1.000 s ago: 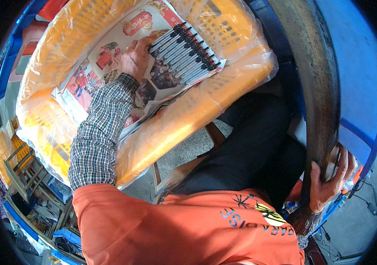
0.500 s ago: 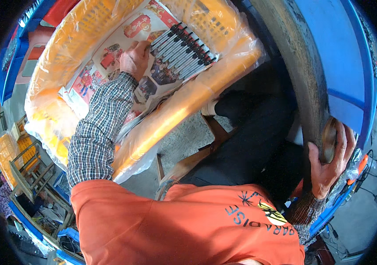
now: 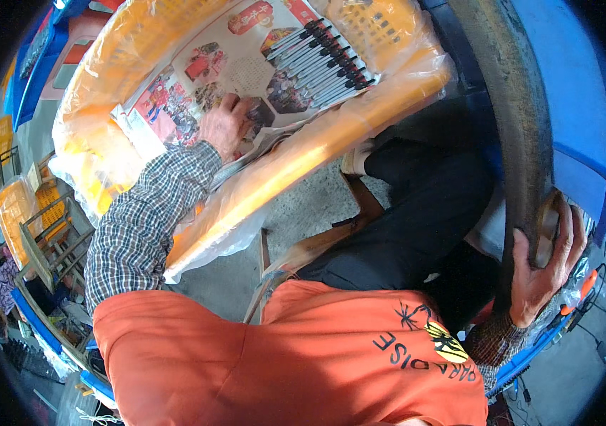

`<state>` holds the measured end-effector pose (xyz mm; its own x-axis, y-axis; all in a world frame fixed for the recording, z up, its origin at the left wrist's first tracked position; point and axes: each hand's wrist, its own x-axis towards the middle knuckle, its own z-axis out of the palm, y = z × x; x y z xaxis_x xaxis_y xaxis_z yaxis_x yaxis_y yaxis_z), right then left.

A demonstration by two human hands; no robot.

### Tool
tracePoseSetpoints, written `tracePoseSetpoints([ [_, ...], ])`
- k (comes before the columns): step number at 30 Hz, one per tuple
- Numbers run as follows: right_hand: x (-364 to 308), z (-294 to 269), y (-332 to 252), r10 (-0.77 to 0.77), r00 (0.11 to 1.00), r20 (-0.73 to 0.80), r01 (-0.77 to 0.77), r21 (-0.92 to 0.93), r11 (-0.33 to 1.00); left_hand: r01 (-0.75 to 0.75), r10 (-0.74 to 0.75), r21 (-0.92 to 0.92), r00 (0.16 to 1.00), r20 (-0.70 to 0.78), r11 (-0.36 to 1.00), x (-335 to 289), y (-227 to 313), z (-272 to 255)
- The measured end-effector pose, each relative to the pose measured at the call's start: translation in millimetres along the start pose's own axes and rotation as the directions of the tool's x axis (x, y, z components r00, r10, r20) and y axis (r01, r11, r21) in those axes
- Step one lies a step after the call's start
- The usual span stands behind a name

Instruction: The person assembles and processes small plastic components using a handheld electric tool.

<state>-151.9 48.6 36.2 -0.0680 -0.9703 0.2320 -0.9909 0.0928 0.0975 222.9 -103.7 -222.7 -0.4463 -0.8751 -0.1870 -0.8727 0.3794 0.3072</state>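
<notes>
My left hand (image 3: 225,129) is over a sheet of printed paper (image 3: 246,60) inside a yellow plastic basket (image 3: 331,145) lined with clear film. Its fingers are bent and slightly apart above the paper, and no object shows in them. Beyond it, a row of slim white pens with black ends (image 3: 320,67) lies side by side on the paper. At the right, my right hand (image 3: 546,273) wraps round the worn wooden table edge (image 3: 530,142), thumb on one side and fingers on the other. What lies under its palm is hidden.
A blue panel (image 3: 580,85) borders the wooden edge on the right. Orange-handled tools (image 3: 587,284) and cables lie beyond my right hand. Wooden frames (image 3: 51,245) and another yellow basket (image 3: 15,206) stand at the far left. My legs (image 3: 416,220) are below the basket.
My left hand has drawn back from the row of pens toward me, lower on the paper. My right hand keeps its place on the wooden edge. The view has shifted slightly.
</notes>
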Motion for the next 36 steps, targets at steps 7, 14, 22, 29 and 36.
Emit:
tracePoseSetpoints([
  [7,-1,-3,0,-0.009,1.0,0.015,0.01,-0.026,1.0,-0.08,0.138,0.255,0.966,-0.219,0.964,-13,5,22],
  [14,0,-3,2,-0.022,1.0,0.007,0.023,-0.014,1.0,-0.02,0.05,0.2,0.988,-0.147,0.98,-16,-2,40],
  [22,4,-6,0,0.003,1.0,0.03,-0.003,-0.019,1.0,-0.002,0.027,0.219,0.994,-0.11,0.976,-16,2,27],
  [29,8,-10,0,-0.019,0.999,0.029,0.019,-0.021,1.0,0.113,-0.072,0.25,0.983,-0.167,0.962,3,1,21],
  [36,5,-8,1,0.006,1.0,0.031,-0.006,-0.024,1.0,0.164,-0.115,0.287,0.977,-0.181,0.944,8,-2,37],
])
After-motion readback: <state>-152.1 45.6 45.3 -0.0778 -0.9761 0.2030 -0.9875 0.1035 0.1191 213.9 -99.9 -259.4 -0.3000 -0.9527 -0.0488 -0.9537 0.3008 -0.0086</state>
